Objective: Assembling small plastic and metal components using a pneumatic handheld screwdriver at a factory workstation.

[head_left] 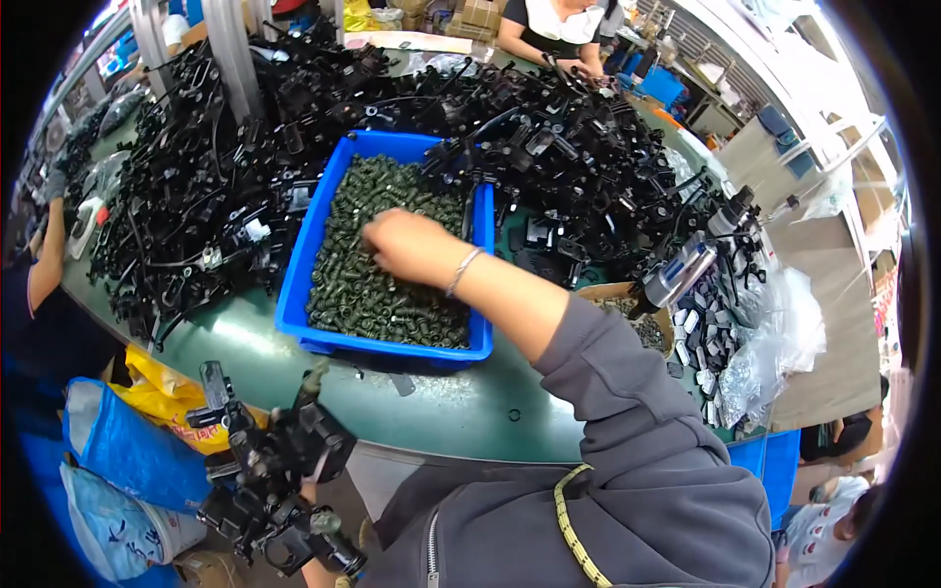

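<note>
My right hand (410, 245) reaches over a blue plastic bin (482, 328) on the table. Its fingers are curled down among a heap of small, dark green, coil-like pieces (387, 309); whatever they pinch is hidden. At the lower left, my left hand (310, 490) holds a bunch of black lever-like assemblies (284, 451) off the table's near edge. Those parts cover most of that hand, and only some skin and the forearm show below them.
Piles of black lever parts (196, 196) surround the bin's left, back and right. A power screwdriver (678, 274) hangs over a cardboard box (667, 338) of small pieces. Grey pieces and clear plastic bags (784, 333) lie at right. Co-workers sit across and at far left. Bags (127, 441) stand below left.
</note>
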{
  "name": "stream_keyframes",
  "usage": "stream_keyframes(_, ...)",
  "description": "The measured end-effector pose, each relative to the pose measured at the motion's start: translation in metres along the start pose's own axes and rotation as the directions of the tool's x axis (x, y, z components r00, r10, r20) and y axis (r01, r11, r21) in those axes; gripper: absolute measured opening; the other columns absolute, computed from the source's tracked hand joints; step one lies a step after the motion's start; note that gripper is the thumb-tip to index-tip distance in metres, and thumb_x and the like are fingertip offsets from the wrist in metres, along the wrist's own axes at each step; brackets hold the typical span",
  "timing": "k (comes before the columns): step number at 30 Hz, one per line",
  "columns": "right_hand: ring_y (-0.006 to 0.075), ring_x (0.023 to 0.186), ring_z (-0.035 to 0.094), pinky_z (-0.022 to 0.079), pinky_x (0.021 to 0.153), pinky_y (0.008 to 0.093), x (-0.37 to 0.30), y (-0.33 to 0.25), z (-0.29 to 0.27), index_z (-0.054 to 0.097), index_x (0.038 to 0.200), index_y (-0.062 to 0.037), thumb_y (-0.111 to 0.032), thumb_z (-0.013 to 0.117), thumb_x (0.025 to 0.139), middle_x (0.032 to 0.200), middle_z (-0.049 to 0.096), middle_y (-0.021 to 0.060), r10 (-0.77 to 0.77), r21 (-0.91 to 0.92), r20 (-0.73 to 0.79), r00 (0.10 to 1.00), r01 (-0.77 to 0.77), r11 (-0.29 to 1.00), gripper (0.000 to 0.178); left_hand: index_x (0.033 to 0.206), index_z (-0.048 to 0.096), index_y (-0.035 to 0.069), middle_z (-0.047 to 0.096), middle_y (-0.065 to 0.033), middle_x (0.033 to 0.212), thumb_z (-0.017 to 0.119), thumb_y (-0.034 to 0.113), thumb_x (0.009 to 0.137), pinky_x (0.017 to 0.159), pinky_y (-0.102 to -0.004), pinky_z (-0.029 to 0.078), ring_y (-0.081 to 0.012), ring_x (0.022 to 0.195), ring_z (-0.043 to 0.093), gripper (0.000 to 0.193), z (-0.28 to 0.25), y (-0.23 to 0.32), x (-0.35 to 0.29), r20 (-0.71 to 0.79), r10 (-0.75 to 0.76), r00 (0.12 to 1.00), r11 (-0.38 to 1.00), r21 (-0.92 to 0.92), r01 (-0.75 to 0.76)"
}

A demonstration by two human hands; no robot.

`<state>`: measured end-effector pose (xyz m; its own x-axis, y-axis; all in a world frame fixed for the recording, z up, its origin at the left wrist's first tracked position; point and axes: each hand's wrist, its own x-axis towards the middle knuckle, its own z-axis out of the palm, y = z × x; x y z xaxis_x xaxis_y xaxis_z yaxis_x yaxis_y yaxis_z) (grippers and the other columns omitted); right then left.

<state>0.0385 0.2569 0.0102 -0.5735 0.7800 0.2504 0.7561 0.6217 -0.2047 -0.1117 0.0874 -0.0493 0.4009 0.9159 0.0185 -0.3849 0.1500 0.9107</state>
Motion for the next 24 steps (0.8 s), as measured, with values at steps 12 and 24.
stream_keyframes(12,0.0091,0.092,0.059,0.051,0.074,0.0243,-0.067,-0.046,-0.067,0.066,0.118,-0.0068,-0.023,0.064,0.095,0.1,0.064,0.0013,0.268,0.859,0.503,0.822,-0.441,-0.261,0.029,0.13,0.056,0.005,0.066,-0.0098,0.119,0.061,0.003,0.089,0.091,-0.0346,0.054,-0.021,0.107,0.065,0.041,-0.058,0.027,-0.161,-0.51,-0.133,0.85,0.954,0.167,0.249)
stream_keyframes(24,0.0127,0.089,0.064,0.054,0.073,0.0259,-0.079,-0.119,-0.063,0.067,0.111,-0.0001,0.001,0.065,0.091,0.103,0.067,0.0049,0.093,0.847,0.374,0.923,-0.381,0.371,0.021,0.117,0.065,0.007,0.071,-0.0056,0.105,0.07,0.008,0.082,0.087,-0.0351,0.055,-0.0217,0.097,0.068,0.036,-0.084,-0.011,-0.166,-0.282,0.026,0.959,0.794,0.588,0.151)
